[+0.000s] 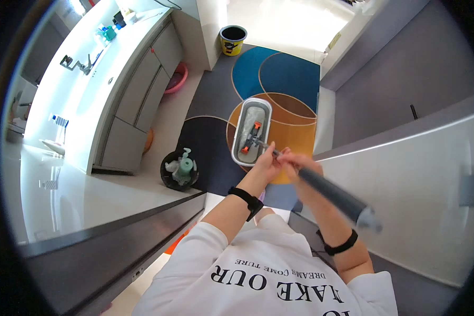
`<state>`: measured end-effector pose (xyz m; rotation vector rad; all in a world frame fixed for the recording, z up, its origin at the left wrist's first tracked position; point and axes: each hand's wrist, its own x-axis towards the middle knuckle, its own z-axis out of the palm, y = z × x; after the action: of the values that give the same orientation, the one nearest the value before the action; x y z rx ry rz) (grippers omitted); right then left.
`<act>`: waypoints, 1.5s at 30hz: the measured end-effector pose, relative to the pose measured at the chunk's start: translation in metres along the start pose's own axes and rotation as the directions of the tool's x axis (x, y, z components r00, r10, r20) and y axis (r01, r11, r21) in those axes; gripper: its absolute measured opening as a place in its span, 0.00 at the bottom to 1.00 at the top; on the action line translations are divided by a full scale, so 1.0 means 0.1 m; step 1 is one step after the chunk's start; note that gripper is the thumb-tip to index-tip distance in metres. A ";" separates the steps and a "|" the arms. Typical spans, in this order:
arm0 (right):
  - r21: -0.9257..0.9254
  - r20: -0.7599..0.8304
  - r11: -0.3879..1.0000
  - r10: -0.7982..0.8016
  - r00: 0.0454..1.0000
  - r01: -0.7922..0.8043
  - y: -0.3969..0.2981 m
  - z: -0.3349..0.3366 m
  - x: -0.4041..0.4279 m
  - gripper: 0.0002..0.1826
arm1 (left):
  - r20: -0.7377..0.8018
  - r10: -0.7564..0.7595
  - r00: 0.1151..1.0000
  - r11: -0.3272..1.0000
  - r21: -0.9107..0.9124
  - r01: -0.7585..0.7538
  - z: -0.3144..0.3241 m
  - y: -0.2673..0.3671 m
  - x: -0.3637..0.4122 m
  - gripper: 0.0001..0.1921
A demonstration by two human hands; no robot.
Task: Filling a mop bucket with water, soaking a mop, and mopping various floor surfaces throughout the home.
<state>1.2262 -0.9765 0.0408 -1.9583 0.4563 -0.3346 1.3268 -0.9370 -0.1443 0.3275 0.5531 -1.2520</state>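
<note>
Both of my hands grip a long mop handle (331, 193) whose thick dark grey end points up towards the lower right. My left hand (269, 161) holds the thin metal shaft lower down, nearest the bucket. Just above it on the shaft, my right hand (300, 162) is closed near the start of the grey grip. The shaft runs down to a mop head with orange clips (256, 125), which lies inside an oblong white and grey bucket (236, 148). Something pale, perhaps water or a cloth, shows around the mop head.
Under the bucket lies a patterned mat (209, 136). A black bin (168, 179) holding a green pump bottle stands at the left, a yellow bin (232, 47) near the doorway. A grey vanity cabinet (136, 93) lines the left; a pink basin (183, 79) sits beneath it. A white door (399, 177) is at the right.
</note>
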 end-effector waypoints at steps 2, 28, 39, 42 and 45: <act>0.019 0.036 1.000 -0.004 0.999 0.003 0.00 -0.08 0.11 0.07 | -0.024 0.058 0.998 0.998 -0.019 -0.058 -0.16 0.02 0.38 0.19; 0.133 0.035 0.989 -0.076 0.997 0.070 0.34 -0.71 1.00 0.05 | -0.144 0.213 0.966 0.972 0.134 -0.194 1.02 0.17 0.83 0.10; 0.070 -0.053 0.986 -0.146 0.988 0.149 0.44 -0.40 1.80 0.04 | 0.011 0.195 0.981 0.964 0.181 -0.193 0.76 0.95 1.73 0.09; 0.031 -0.072 0.988 -0.150 0.986 0.152 0.38 -0.30 2.11 0.05 | 0.085 0.178 0.980 0.968 0.164 -0.190 0.78 1.22 1.99 0.07; -0.008 -0.075 0.993 -0.117 0.990 0.116 0.39 -0.23 2.47 0.05 | 0.002 0.091 0.996 0.985 0.146 -0.090 1.10 1.57 2.05 0.06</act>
<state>1.4296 -1.1231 0.0218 -1.9856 0.3922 -0.4842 1.5425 -1.1127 -0.1783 0.4741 0.4467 -1.2066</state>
